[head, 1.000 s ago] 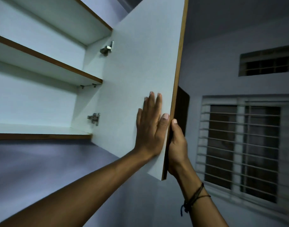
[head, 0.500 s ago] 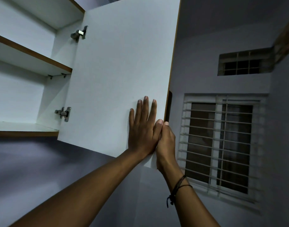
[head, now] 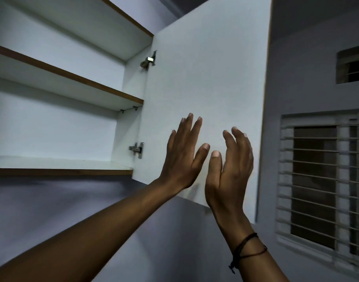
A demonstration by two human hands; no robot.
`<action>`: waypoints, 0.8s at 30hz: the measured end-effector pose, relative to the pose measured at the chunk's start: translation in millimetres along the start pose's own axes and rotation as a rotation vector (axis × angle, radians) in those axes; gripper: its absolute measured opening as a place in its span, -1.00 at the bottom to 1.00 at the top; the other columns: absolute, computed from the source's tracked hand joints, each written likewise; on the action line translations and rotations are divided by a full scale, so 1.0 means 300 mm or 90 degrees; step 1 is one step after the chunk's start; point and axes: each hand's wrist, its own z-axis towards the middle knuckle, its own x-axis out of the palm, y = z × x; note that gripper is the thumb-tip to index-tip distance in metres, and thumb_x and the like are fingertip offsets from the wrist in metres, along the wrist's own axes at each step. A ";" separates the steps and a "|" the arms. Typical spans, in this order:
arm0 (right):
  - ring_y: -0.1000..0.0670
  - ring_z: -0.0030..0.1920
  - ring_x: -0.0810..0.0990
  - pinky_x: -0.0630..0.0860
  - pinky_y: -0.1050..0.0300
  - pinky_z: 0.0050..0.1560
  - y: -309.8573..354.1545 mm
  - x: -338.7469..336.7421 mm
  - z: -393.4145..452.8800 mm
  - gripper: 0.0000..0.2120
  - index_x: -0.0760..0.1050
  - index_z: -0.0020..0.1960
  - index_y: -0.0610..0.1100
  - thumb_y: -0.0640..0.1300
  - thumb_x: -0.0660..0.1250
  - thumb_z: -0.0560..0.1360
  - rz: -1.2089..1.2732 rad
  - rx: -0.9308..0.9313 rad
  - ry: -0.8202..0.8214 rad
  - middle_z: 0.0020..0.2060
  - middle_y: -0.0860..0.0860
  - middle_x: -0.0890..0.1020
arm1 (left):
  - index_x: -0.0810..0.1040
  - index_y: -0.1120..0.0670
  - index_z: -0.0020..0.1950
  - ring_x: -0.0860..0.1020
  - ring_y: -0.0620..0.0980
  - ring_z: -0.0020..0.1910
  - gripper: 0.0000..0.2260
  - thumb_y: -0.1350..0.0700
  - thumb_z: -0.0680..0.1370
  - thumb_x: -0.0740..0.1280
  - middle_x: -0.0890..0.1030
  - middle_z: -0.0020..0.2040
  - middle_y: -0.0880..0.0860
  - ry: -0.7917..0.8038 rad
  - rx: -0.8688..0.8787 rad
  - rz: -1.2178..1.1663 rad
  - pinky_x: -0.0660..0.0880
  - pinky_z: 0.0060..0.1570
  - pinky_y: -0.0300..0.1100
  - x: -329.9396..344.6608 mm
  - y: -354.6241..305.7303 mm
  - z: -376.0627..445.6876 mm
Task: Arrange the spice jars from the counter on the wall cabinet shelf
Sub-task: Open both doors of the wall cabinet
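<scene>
The white wall cabinet stands open, its door (head: 205, 78) swung out to the right. Its bottom shelf (head: 58, 164) and the shelf above (head: 76, 86) are bare. My left hand (head: 182, 153) is raised with straight fingers in front of the door's inner face, near its lower part. My right hand (head: 229, 169) hangs beside it with relaxed fingers, off the door's edge, holding nothing. No spice jars and no counter are in view.
Two metal hinges (head: 136, 149) sit on the door's left side. A barred window (head: 321, 180) and a small vent (head: 351, 66) are in the wall to the right. Bare wall lies below the cabinet.
The door has swung wider open. My right hand has let go of the door's edge and come round to the inner side; my left hand stays flat near the door.
</scene>
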 end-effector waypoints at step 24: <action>-0.05 0.55 0.16 0.07 0.15 0.50 1.043 0.996 -0.283 -0.50 0.19 0.55 -0.19 -0.07 0.11 0.65 0.433 0.053 0.385 0.55 -0.10 0.23 | -0.05 0.08 0.64 -0.14 0.08 0.62 -0.37 -0.08 0.62 0.06 -0.09 0.65 0.13 0.053 -0.202 0.756 -0.10 0.57 0.14 -1.460 0.623 -0.306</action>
